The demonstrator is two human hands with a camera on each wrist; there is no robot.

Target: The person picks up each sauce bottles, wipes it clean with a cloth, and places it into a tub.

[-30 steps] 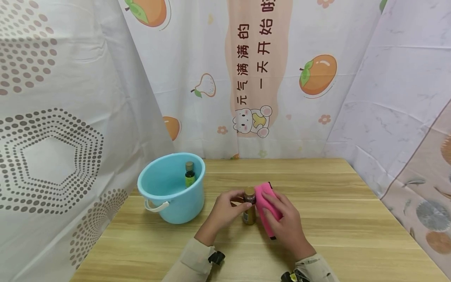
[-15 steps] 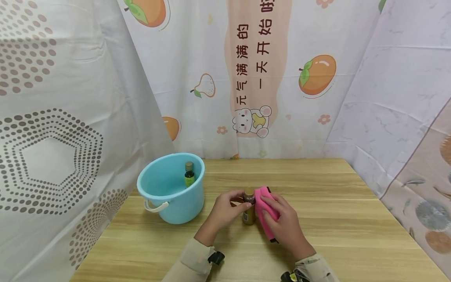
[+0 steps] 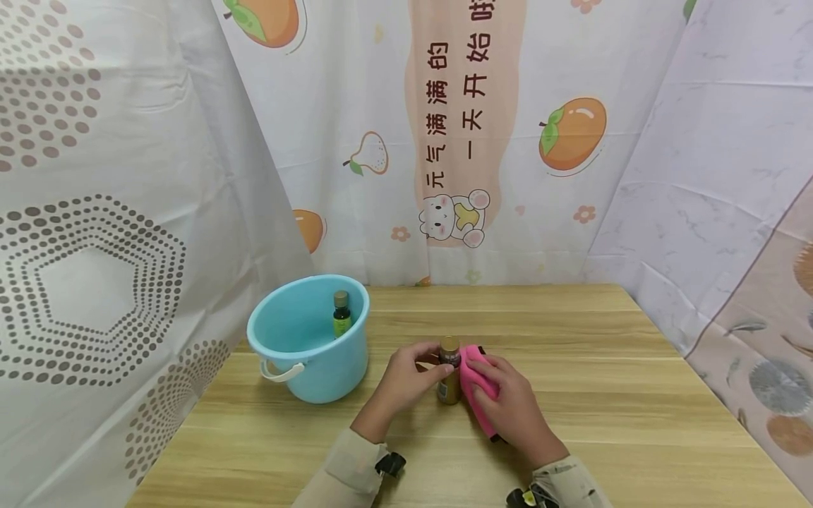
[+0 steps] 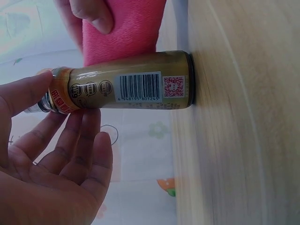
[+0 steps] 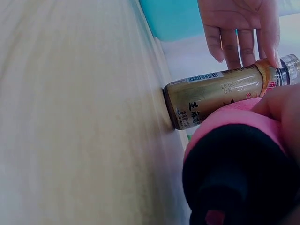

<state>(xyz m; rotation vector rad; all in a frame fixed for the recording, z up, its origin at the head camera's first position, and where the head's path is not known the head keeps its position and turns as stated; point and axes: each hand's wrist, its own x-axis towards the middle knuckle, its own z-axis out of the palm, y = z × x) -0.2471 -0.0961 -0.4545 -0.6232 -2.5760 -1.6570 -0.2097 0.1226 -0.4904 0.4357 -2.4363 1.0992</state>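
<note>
A small gold sesame oil bottle [image 3: 449, 389] with a gold cap stands upright on the table, its barcode label [image 4: 139, 86] showing in the left wrist view. Thumb and fingers of my left hand [image 3: 405, 377] pinch it around the neck. In my right hand [image 3: 517, 406] is a folded pink cloth [image 3: 471, 360] with black edging, gripped between thumb and fingers. The plush cloth lies against the bottle's right side, seen close up in the left wrist view. The right wrist view shows the cloth's black end [image 5: 234, 173] in front of the bottle.
A light blue bucket [image 3: 327, 377] with a white handle [image 3: 282, 374] stands on the left of the wooden table [image 3: 571, 339]. Inside it is a dark bottle [image 3: 341, 317] with a yellow-green label. Printed curtains [image 3: 394, 261] hang behind the table and along both sides.
My right hand has slid the pink cloth a little toward me along the bottle's side, and the cloth is more bunched. The left hand and the bottle have stayed in place.
</note>
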